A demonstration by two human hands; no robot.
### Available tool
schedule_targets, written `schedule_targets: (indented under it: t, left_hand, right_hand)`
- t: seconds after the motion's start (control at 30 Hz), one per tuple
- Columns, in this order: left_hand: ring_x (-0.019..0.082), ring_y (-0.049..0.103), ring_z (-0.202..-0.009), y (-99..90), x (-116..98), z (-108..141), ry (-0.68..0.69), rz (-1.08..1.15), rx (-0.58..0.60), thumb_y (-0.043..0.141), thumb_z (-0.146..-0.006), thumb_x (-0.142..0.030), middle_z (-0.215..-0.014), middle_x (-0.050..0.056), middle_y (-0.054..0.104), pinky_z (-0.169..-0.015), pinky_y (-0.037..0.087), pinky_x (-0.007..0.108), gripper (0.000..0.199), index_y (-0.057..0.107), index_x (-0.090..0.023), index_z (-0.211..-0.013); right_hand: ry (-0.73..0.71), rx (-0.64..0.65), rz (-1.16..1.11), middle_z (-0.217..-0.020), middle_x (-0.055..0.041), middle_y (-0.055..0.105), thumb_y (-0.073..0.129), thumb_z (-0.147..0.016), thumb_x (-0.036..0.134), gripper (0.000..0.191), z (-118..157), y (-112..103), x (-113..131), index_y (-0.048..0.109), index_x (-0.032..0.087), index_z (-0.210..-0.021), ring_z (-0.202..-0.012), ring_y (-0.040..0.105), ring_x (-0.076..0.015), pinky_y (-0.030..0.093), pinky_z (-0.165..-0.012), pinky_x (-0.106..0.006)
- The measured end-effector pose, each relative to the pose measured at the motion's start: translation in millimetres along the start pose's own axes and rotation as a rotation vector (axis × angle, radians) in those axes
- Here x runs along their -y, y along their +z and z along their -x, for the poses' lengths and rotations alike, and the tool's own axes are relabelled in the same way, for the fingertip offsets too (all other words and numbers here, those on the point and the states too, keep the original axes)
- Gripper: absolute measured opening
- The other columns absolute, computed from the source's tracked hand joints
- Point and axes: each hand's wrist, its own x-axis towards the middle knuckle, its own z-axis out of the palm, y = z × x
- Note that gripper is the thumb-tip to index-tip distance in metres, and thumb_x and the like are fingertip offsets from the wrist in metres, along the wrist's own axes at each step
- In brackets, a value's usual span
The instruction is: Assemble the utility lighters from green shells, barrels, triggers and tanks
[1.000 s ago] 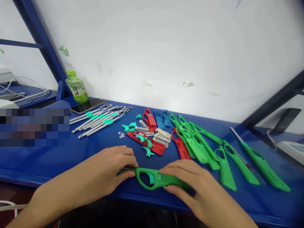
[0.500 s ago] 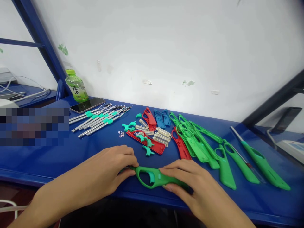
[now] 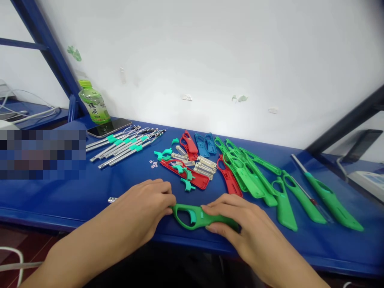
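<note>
A green lighter body [image 3: 192, 218] with a teal trigger in its loop lies level at the table's front edge. My right hand [image 3: 237, 224] grips its handle between thumb and fingers. At its looped end, my left hand [image 3: 153, 206] is closed, the fingertips pressed together on the tip. A slotted metal tube end [image 3: 112, 199] sticks out left of my left hand; the rest is hidden beneath the hand. Beyond my hands are teal triggers [image 3: 187, 185], a red shell [image 3: 198, 178] and clear parts [image 3: 205, 167].
Metal tubes [image 3: 120, 150] with wires lie at the left, near a phone [image 3: 109, 127] and a green bottle [image 3: 95, 105]. Green shells [image 3: 250, 176], blue shells [image 3: 205, 144] and a tubed green lighter [image 3: 333, 200] lie across the blue table [image 3: 75, 204].
The metal tube end has come into view left of my left hand. My left fingers have closed up more at the lighter's tip. The view has shifted slightly.
</note>
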Motion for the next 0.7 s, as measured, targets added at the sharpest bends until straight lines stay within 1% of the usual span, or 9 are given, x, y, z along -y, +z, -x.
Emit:
schedule_targets:
  t: [0.1, 0.17, 0.3, 0.4, 0.5, 0.53, 0.6, 0.67, 0.7]
  left_hand:
    - [0.021, 0.065, -0.096, -0.8, 0, -1, -0.020, 0.012, 0.016, 0.056, -0.110, -0.015, -0.107, 0.000, 0.070, -0.083, 0.043, 0.037, 0.023, 0.073, -0.030, -0.106]
    - [0.022, 0.065, -0.095, -0.9, 0, -1, -0.031, 0.000, 0.017, 0.058, -0.110, -0.016, -0.106, 0.001, 0.071, -0.083, 0.042, 0.037, 0.020, 0.072, -0.029, -0.103]
    - [0.025, 0.066, -0.101, 1.2, 1, -2, -0.003, -0.043, 0.012, 0.058, -0.108, -0.012, -0.106, 0.000, 0.072, -0.089, 0.042, 0.040, 0.019, 0.066, -0.028, -0.102]
    - [0.024, 0.066, -0.109, 1.1, 1, -1, 0.009, -0.032, 0.031, 0.056, -0.108, -0.009, -0.114, -0.001, 0.072, -0.095, 0.043, 0.040, 0.023, 0.065, -0.030, -0.110]
    - [0.023, 0.067, -0.111, -1.5, 2, 4, -0.027, -0.046, 0.024, 0.056, -0.112, -0.015, -0.122, -0.001, 0.072, -0.095, 0.044, 0.039, 0.021, 0.065, -0.032, -0.119]
    - [0.023, 0.067, -0.111, -2.7, 3, 6, -0.040, -0.062, 0.012, 0.057, -0.112, -0.017, -0.123, -0.001, 0.072, -0.094, 0.044, 0.038, 0.020, 0.065, -0.033, -0.122]
    - [0.023, 0.068, -0.108, -5.4, 4, 9, -0.053, -0.103, -0.024, 0.058, -0.113, -0.020, -0.123, -0.002, 0.073, -0.092, 0.043, 0.038, 0.020, 0.065, -0.034, -0.126]
    - [0.022, 0.069, -0.108, -8.2, 4, 9, -0.032, -0.137, -0.059, 0.060, -0.113, -0.021, -0.121, -0.002, 0.074, -0.095, 0.042, 0.038, 0.019, 0.064, -0.033, -0.126]
    - [0.023, 0.069, -0.108, -9.6, 3, 7, -0.014, -0.150, -0.078, 0.060, -0.113, -0.021, -0.121, -0.002, 0.074, -0.097, 0.041, 0.038, 0.017, 0.064, -0.033, -0.125]
  right_hand:
    - [0.034, 0.026, 0.001, -0.120, -0.0003, 0.078, 0.074, -0.105, 0.021, 0.024, 0, -1, 2, 0.079, 0.038, -0.122, -0.106, 0.078, -0.0248, 0.062, -0.091, -0.040]
    - [0.062, 0.035, 0.008, -0.121, -0.0007, 0.077, 0.072, -0.106, 0.020, 0.023, -1, -2, 3, 0.078, 0.037, -0.121, -0.105, 0.078, -0.0250, 0.061, -0.092, -0.040]
    - [0.117, 0.068, -0.050, -0.127, -0.0005, 0.075, 0.072, -0.106, 0.021, 0.023, -2, -4, 2, 0.074, 0.037, -0.122, -0.116, 0.074, -0.0259, 0.058, -0.102, -0.042]
    - [0.185, 0.095, -0.109, -0.130, 0.0022, 0.075, 0.076, -0.103, 0.023, 0.029, -3, -6, 1, 0.073, 0.041, -0.126, -0.124, 0.071, -0.0253, 0.055, -0.108, -0.041]
    - [0.223, 0.114, -0.128, -0.124, 0.0039, 0.074, 0.083, -0.096, 0.021, 0.038, -6, -6, -1, 0.074, 0.042, -0.127, -0.119, 0.070, -0.0242, 0.053, -0.106, -0.038]
    - [0.218, 0.110, -0.132, -0.119, 0.0037, 0.074, 0.085, -0.094, 0.021, 0.036, -6, -5, -1, 0.075, 0.040, -0.123, -0.117, 0.070, -0.0239, 0.053, -0.103, -0.037]
    - [0.196, 0.080, -0.143, -0.111, 0.0032, 0.073, 0.087, -0.092, 0.024, 0.025, -8, -3, -3, 0.076, 0.035, -0.112, -0.111, 0.070, -0.0234, 0.052, -0.099, -0.035]
    - [0.179, 0.036, -0.170, -0.109, 0.0031, 0.074, 0.088, -0.092, 0.030, 0.017, -8, -2, -4, 0.076, 0.031, -0.104, -0.108, 0.069, -0.0230, 0.050, -0.097, -0.034]
    - [0.181, 0.021, -0.184, -0.109, 0.0033, 0.075, 0.087, -0.094, 0.034, 0.016, -8, -2, -4, 0.076, 0.031, -0.104, -0.107, 0.069, -0.0228, 0.049, -0.097, -0.034]
